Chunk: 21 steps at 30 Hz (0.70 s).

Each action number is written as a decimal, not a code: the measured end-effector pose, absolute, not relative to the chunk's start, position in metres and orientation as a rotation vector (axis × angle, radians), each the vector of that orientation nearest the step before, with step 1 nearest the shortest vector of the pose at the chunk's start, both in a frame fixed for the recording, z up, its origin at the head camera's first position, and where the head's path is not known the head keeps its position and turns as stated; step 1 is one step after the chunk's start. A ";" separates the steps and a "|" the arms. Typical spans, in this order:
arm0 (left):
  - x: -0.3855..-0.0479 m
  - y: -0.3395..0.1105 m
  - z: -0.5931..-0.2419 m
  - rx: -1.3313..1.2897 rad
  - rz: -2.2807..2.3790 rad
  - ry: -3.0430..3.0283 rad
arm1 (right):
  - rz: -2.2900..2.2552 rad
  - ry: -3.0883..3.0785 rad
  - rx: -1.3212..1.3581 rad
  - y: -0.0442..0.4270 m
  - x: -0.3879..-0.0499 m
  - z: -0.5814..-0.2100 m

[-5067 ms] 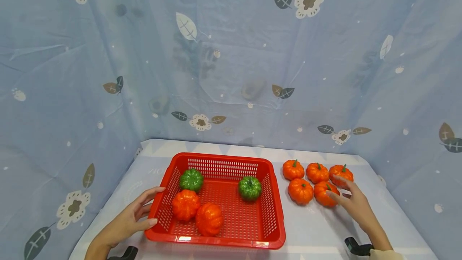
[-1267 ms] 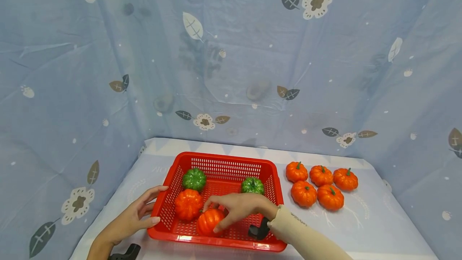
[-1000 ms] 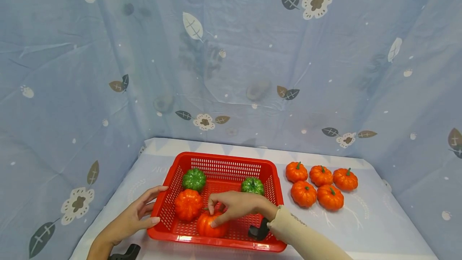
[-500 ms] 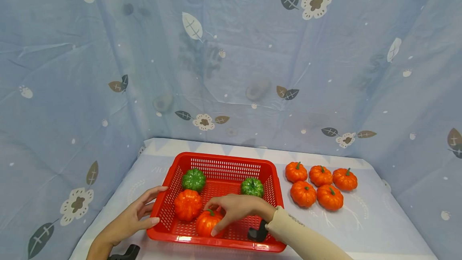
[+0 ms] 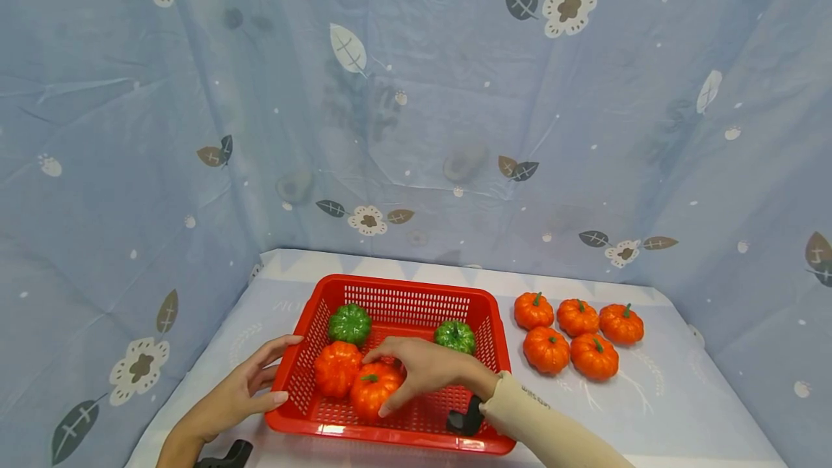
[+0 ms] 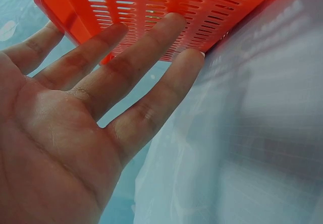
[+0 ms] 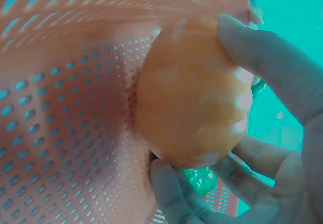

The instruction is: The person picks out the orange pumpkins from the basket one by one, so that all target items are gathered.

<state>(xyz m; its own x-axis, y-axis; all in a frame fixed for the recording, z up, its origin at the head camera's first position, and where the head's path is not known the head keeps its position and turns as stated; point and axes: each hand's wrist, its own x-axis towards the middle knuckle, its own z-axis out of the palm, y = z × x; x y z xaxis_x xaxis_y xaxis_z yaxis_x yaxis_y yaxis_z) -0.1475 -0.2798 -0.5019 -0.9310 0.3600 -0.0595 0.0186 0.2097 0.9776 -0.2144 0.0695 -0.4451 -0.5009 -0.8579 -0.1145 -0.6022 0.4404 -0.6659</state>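
In the head view a red plastic basket point(image 5: 416, 430) stands on the table. My right hand point(image 5: 425, 367) reaches inside it, thumb and fingers round a small orange pumpkin point(image 5: 372, 396) with its green stem up. The right wrist view has the same pumpkin point(image 7: 194, 98) between thumb and fingers, near the perforated floor. Against it on the left lies another orange pumpkin point(image 5: 336, 368). My left hand point(image 5: 237, 396) is at the basket's left side; in the left wrist view its extended fingers point(image 6: 151, 108) lie against the mesh wall.
Two green pumpkins, one at the back left point(image 5: 349, 323) and one at the right point(image 5: 455, 336), are in the basket. Several orange pumpkins point(image 5: 546, 349) sit in two rows on the table point(image 5: 676, 396) to the right. A patterned blue curtain point(image 5: 416, 128) encloses the back and sides.
My right hand has come from the pumpkins on the table into the basket. The pumpkin it holds has turned stem up and shifted slightly left against its neighbour. The left hand has stayed put.
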 end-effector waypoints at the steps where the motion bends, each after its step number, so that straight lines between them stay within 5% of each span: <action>1: -0.148 -0.280 -0.502 0.363 1.783 2.211 | -0.806 2.258 -1.231 0.070 -0.215 -0.445; 21: -0.148 -0.279 -0.503 0.324 1.794 2.202 | -1.000 2.430 -1.189 0.086 -0.208 -0.431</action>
<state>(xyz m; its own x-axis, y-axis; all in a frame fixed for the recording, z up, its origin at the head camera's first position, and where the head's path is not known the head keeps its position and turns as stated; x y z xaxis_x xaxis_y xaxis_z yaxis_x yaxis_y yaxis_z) -0.1483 -0.2792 -0.5025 -0.9352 0.3462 -0.0750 -0.0035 0.2027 0.9792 -0.2080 0.0858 -0.4307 -0.6327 -0.7715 0.0670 -0.5950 0.4290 -0.6797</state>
